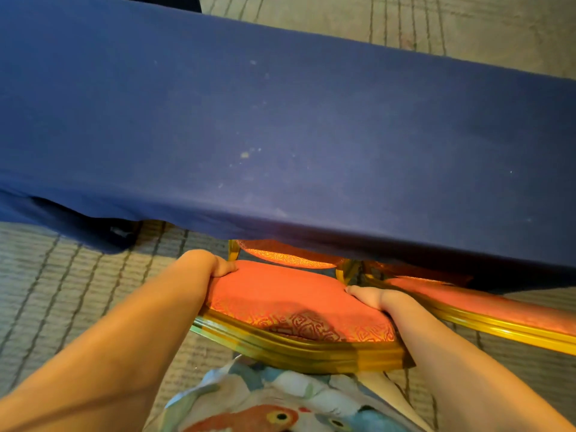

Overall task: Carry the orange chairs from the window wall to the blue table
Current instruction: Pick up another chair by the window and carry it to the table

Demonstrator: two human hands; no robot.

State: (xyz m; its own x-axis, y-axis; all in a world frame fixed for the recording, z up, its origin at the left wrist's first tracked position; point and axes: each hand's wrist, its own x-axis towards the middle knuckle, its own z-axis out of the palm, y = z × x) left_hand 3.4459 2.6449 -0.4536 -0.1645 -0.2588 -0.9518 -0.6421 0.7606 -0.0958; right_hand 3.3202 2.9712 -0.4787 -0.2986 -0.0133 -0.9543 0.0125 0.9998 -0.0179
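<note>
You are at the end of one carry: the orange chair (280, 294) in your hands is already at the near edge of the blue worktop (280, 120), and its far part goes under the hanging blue cloth. I judge that the step in hand is the placing of this chair, not the fetching. Your left hand (205, 265) grips the left side of the padded orange panel, with the thumb on top of the fabric and the other fingers hidden behind the edge. Your right hand (378, 299) grips the right side in the same way, thumb on top, fingers out of sight. The chair therefore lies between your two hands, directly in front of your body, with its gold frame (296, 353) toward you. I cannot tell if its legs stand on the carpet (78, 275), because the panel and the cloth hide them. Just to the right, a second orange chair (498, 310) stands at the same edge, very near the one you hold; whether they touch is not clear. The next move, in my view, calls for setting the chair down square to the worktop without catching the cloth or knocking the neighbour, and only then letting go with both hands.
</note>
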